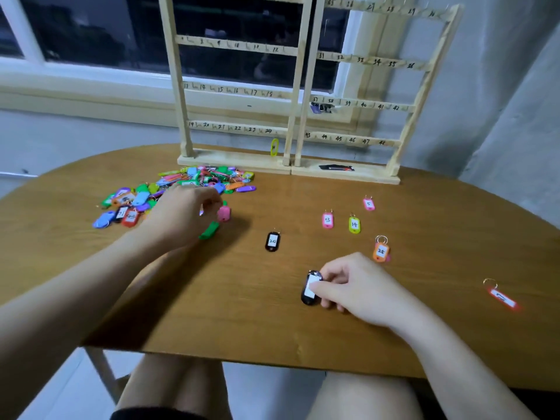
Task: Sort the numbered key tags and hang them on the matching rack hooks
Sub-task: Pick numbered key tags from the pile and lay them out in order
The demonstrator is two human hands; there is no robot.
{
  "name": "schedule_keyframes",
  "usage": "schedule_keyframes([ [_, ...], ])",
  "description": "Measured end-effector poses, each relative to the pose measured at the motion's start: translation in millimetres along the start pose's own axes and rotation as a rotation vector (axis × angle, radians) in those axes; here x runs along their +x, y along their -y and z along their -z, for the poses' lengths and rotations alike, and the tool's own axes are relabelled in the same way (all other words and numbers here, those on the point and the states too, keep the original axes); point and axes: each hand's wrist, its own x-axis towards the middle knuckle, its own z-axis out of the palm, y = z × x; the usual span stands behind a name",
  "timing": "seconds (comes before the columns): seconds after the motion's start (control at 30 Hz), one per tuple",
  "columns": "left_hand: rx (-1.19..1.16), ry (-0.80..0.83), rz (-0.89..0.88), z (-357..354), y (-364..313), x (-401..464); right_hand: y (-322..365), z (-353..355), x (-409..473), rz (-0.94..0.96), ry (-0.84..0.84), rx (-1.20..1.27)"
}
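Black tag [311, 287] in right hand [357, 286] lies near table edge [242, 360].

On the bench, a black tag [272, 241] reads 20, a pink tag [327, 220] 13, a yellow-green tag [354, 224] 14, and a smaller pink tag [368, 204] 5. The wooden rack [303, 86] bears handwritten hook numbers, among them 14–24 and 31–47.

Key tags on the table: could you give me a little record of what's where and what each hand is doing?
unsorted heap: many coloured tags, far left of table
laid out singly: black 20, pink 13, yellow 14, pink 5, orange 28
rack: numbered hooks, yellow tag hanging under 24
left hand: at heap's edge, pinching a pink tag
right hand: grip on a black tag, number hidden
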Motion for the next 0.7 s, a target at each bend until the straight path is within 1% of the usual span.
schedule_keyframes([
  [0.1,-0.005,-0.039,0.097,4,17,-14,4,1,0,0.014,0.039,-0.119],
  [0.23,0.017,-0.064,0.18,3,27,-33,7,1,6,0.011,0.066,-0.211],
  [0.33,0.043,-0.078,0.235,1,27,-39,8,1,12,0.0,0.06,-0.286],
  [0.43,0.082,-0.049,0.262,1,29,-38,8,-1,18,-0.01,0.038,-0.334],
  [0.53,0.096,-0.013,0.311,-1,32,-38,10,0,22,0.003,0.005,-0.331],
  [0.7,0.077,0.013,0.447,-2,39,-37,27,-7,41,0.078,-0.13,-0.233],
])
